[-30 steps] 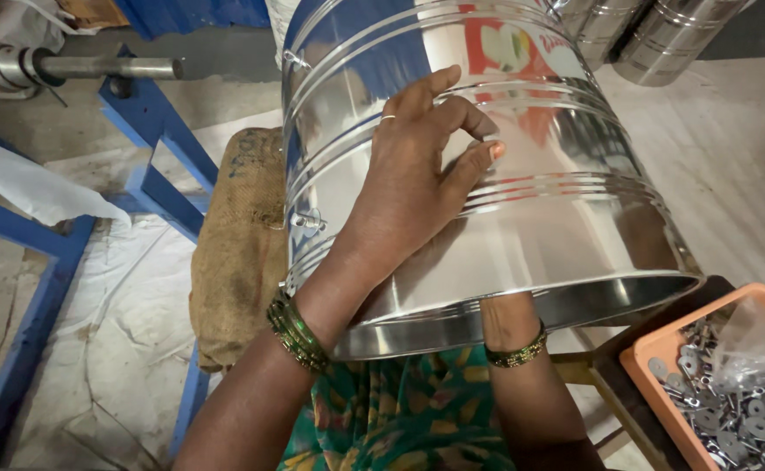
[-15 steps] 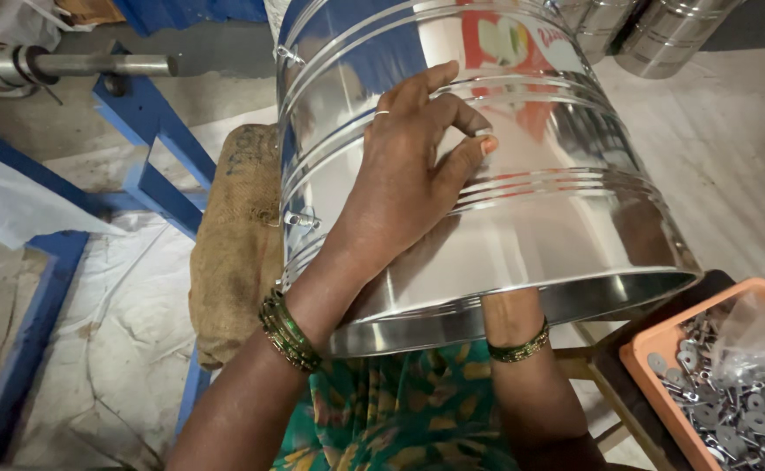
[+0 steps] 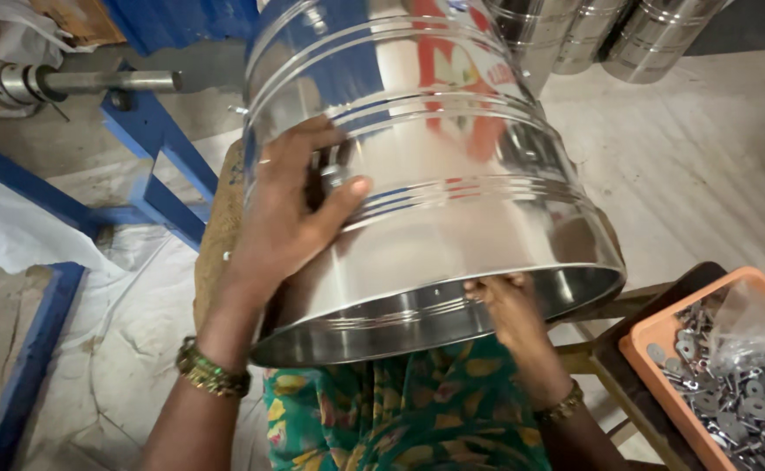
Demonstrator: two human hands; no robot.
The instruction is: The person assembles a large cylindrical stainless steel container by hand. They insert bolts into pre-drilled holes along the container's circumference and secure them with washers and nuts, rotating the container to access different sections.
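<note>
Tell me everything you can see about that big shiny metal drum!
The big shiny steel drum is a wide, mirror-bright cylinder with raised ridges around it and a red and yellow label. It lies tilted, open end toward the person. The left hand presses flat on its outer wall; the right hand grips its lower rim, fingers inside.

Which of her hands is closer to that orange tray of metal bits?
Right. The right hand grips the steel drum rim near the orange tray; the left hand lies across the drum.
</note>
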